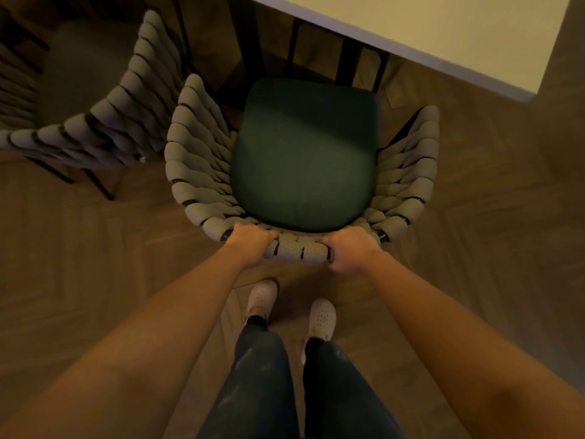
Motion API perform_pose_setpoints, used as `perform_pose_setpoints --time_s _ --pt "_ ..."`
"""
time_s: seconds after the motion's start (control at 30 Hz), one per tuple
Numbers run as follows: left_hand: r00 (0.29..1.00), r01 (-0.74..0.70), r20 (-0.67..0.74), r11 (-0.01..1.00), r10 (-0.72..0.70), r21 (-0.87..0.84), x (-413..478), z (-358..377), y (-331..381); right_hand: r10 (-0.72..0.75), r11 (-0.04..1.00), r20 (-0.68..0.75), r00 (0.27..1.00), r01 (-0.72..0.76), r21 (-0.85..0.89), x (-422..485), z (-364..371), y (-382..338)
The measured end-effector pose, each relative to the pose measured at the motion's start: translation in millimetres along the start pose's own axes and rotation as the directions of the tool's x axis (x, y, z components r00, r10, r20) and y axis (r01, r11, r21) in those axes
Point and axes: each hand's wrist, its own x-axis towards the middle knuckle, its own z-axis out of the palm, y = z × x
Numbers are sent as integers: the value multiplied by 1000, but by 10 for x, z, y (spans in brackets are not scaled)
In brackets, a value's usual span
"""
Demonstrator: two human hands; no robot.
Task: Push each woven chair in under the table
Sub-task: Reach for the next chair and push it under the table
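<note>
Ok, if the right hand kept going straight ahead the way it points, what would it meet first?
The right hand grips the chair back, so that comes first. Past it, the way looks free above the green seat cushion until the table edge, though height there is hard to judge.

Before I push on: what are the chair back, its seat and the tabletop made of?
The chair back: thick grey fabric cord or webbing, matte, wrapped in fat loops over a dark, probably metal, frame. The seat: dark green upholstery, matte cloth with a seam near the rear edge. The tabletop: smooth pale slab, likely laminate or painted board.
</note>
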Motion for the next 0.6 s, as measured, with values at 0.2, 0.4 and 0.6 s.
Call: perform_pose_setpoints --time_s 0.2,0.4,0.6 --pt "999 -39 0 999 39 -23 229 -193 -235 54 999 18 998 -54 -7 252 -224 79" --pt "994 -106 -23 994 106 9 403 -331 -520 75 997 -20 997 -75 21 453 -341 107" --pt "988 -151 -34 988 150 -24 416 -340 -706 116 993 -5 993 -115 33 487 -307 106"
